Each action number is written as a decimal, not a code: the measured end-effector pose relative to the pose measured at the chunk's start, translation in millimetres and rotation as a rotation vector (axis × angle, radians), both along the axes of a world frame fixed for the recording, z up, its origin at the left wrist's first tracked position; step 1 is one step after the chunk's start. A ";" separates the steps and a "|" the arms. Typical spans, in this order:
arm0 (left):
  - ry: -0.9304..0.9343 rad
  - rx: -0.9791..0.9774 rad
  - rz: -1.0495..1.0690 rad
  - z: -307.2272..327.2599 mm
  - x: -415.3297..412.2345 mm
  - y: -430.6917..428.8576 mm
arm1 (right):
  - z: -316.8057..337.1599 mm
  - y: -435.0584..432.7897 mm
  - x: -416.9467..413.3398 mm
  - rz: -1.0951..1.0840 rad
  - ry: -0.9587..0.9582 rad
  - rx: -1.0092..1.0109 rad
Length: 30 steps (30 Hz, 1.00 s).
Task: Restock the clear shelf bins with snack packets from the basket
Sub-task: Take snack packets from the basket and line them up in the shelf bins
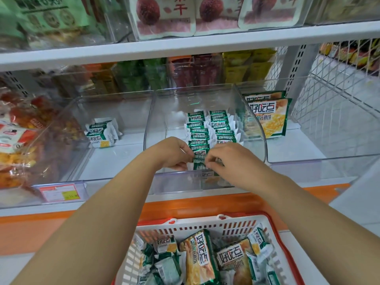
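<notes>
Head view: your left hand [172, 153] and right hand [226, 159] are pinching a small green foil snack packet [199, 163], seating it at the front edge of the middle clear plastic bin [149, 124]; next, probably reaching into the white slotted basket [205, 222].

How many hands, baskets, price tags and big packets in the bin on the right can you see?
hands: 2, the left hand and right hand, both pinching a small packet
basket: 1
price tag: 1
big packets in the right bin: 2
total: 6
</notes>
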<state>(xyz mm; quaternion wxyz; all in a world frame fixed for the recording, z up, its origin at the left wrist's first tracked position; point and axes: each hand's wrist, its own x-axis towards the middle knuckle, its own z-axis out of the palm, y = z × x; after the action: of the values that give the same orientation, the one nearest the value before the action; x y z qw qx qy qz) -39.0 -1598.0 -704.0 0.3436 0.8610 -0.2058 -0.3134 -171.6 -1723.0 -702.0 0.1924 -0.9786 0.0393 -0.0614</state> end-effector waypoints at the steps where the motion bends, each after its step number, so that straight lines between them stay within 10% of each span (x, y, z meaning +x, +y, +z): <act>1: 0.001 -0.001 -0.008 -0.7 -0.7 1.0 | -2.2 0.3 -3.3 0.001 0.006 -0.050; 30: -0.212 0.169 -0.315 -8.6 -9.8 -4.1 | -9.6 -13.5 -19.2 -0.028 0.227 -0.172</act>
<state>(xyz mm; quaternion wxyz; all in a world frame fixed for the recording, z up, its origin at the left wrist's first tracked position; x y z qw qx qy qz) -48.8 -1602.2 -712.6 0.1935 0.8720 -0.3461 -0.2871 -190.7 -1736.5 -711.5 0.1013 -0.9915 0.0689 0.0439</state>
